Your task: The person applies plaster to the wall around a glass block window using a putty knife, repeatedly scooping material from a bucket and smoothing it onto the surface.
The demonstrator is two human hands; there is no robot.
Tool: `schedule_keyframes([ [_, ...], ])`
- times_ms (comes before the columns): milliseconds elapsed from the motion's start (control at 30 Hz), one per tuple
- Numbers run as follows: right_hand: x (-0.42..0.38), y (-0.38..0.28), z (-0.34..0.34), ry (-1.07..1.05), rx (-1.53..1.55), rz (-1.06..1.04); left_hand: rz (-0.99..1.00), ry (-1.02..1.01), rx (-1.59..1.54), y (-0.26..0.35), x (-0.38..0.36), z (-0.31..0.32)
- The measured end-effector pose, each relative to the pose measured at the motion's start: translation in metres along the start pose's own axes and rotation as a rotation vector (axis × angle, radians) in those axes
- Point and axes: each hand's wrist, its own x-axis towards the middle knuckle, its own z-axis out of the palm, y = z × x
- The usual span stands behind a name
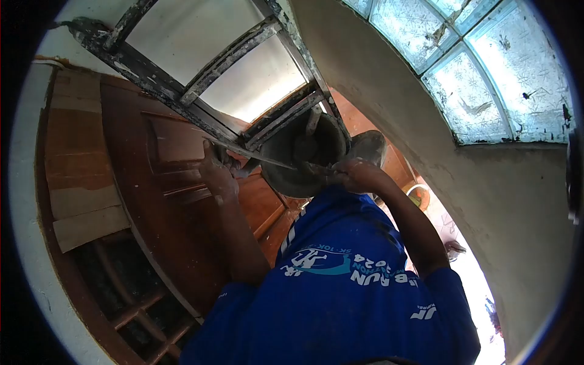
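1. While my left hand is closed round the handle of a trowel, its blade lies across towards the bucket just ahead.
2. Right hand is curled on the bucket's near rim.
3. Bucket hangs at the ladder, between both hands.
4. Wall beyond my right hand looks already plastered, and mortar remains in the bucket, so I judge the work is partway through.
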Motion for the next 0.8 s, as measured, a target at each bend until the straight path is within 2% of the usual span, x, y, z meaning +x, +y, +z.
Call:
schedule_keyframes([
  [100,-0.002,-0.006,-0.008,0.043,0.251,-0.092,-0.026,0.002,0.01,-0.011,0.005,-0.009],
  [200,0.002,-0.037,-0.006,-0.101,1.047,0.238,0.063,0.086,0.046,-0.019,-0.014,0.018],
  [300,0.023,-0.033,0.041,-0.121,1.628,0.238,0.009,0.104,0.037,-0.035,-0.021,0.028],
  [367,0.018,-0.033,0.049,-0.206,1.727,0.243,0.113,0.108,0.143,-0.044,-0.022,0.036],
  [400,0.014,-0.035,0.051,-0.255,1.776,0.251,0.092,0.133,0.133,-0.044,-0.022,0.036],
  [433,0.01,-0.035,0.05,-0.273,1.699,0.253,0.072,0.159,0.123,-0.044,-0.022,0.037],
  [500,-0.004,-0.036,0.037,-0.303,1.548,0.256,-0.104,0.24,-0.026,-0.026,-0.024,0.044],
  [600,-0.031,-0.038,-0.013,-0.683,0.935,0.307,-0.025,0.275,0.002,-0.02,-0.027,0.05],
  [700,-0.054,-0.042,-0.01,-0.318,1.243,0.245,0.021,0.253,0.01,-0.027,-0.021,0.044],
  [800,-0.043,-0.05,-0.015,0.129,0.862,0.137,-0.036,0.252,0.038,-0.034,-0.02,0.038],
])
